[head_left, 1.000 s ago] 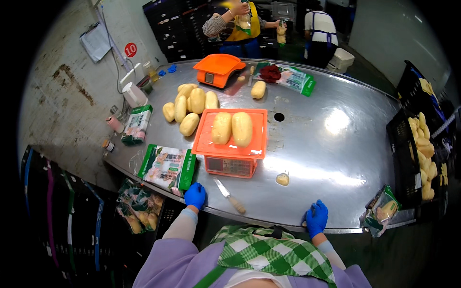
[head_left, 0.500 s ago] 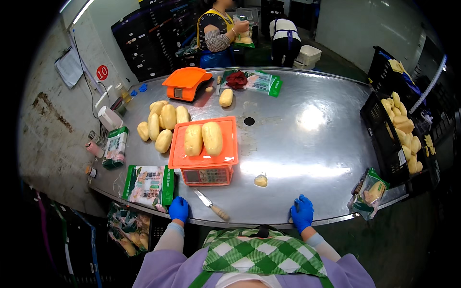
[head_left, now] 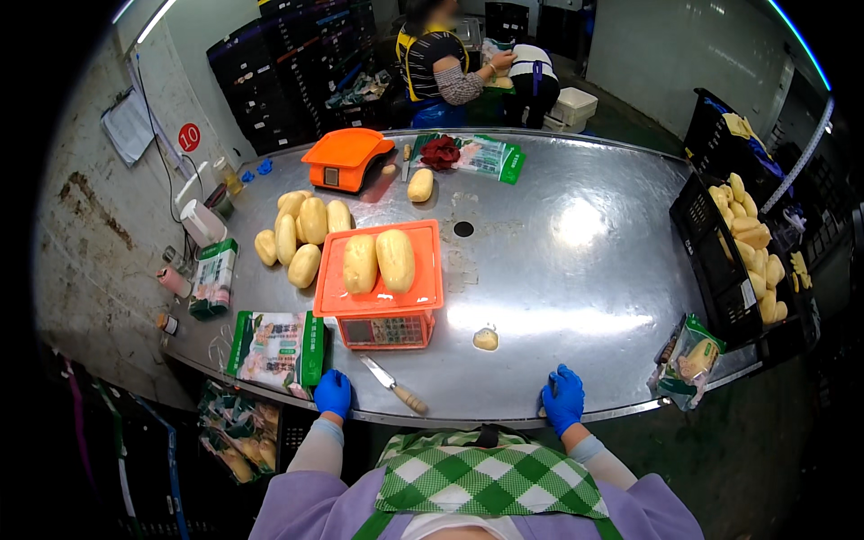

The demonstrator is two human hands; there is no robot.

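My left hand [head_left: 333, 393], in a blue glove, rests on the table's near edge beside a stack of flat green-and-white bags [head_left: 277, 349]. It holds nothing, and its fingers lie on the metal. Farther right along the edge, my right hand [head_left: 563, 399], gloved too, leans with loosely stretched fingers and nothing in its grasp. Between them, closer to the left one, lies a knife [head_left: 394, 385] with a wooden handle. Two pale yellow lotus root segments [head_left: 395, 262] sit on an orange scale [head_left: 378, 304]. A small cut piece [head_left: 486, 338] lies right of it.
More segments [head_left: 312, 220] are heaped left of the scale. Behind stands a second orange scale [head_left: 347, 160], near a dark red cloth [head_left: 440, 152]. At right are a filled black crate [head_left: 717, 261] and a packed bag [head_left: 691, 362]. Two people [head_left: 434, 72] work beyond the table.
My hands stay almost in place. Across the table, the standing person has moved right with a bag, closer to the bent-over person. The view has shifted slightly.
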